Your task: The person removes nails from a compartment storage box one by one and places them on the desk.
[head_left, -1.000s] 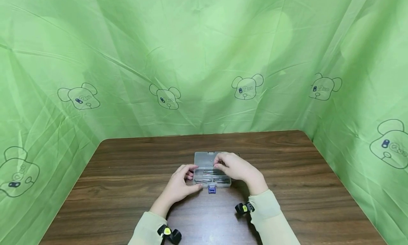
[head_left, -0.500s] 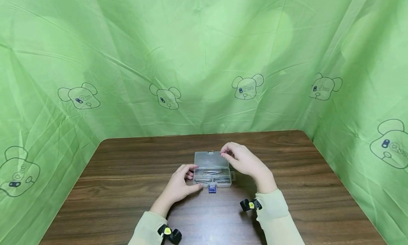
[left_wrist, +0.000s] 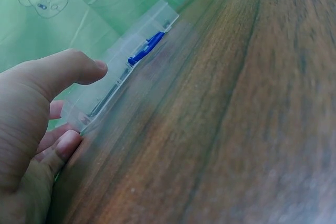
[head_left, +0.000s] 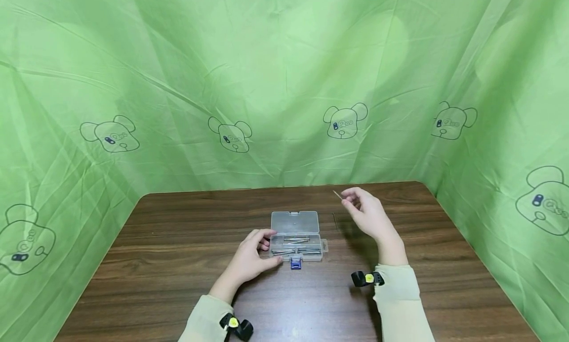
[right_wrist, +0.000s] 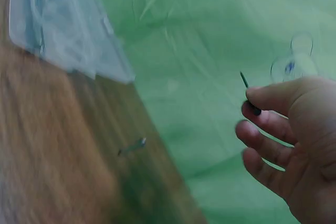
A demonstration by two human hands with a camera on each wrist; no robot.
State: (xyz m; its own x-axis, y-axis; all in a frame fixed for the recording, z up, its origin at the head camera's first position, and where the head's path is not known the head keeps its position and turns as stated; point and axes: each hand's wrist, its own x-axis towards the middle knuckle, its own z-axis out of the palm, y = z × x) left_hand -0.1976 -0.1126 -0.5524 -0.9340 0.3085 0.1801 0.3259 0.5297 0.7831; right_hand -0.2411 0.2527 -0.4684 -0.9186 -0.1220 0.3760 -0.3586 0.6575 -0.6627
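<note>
Left hand: the left hand [head_left: 251,257] rested on the tabletop [head_left: 178,263], its curled fingers [head_left: 264,243] and thumb gripping the left end of the clear box [head_left: 297,235].
Box: lid open, thin metal pins inside, blue latch [head_left: 295,264] just right of the thumb.
Loose pin: 1 pin [head_left: 335,221] lay on the tabletop below the right fingers.
Right hand: the right hand [head_left: 369,214] was raised beyond the box, its fingers [head_left: 349,199] pinching 1 thin pin [head_left: 338,194].
</note>
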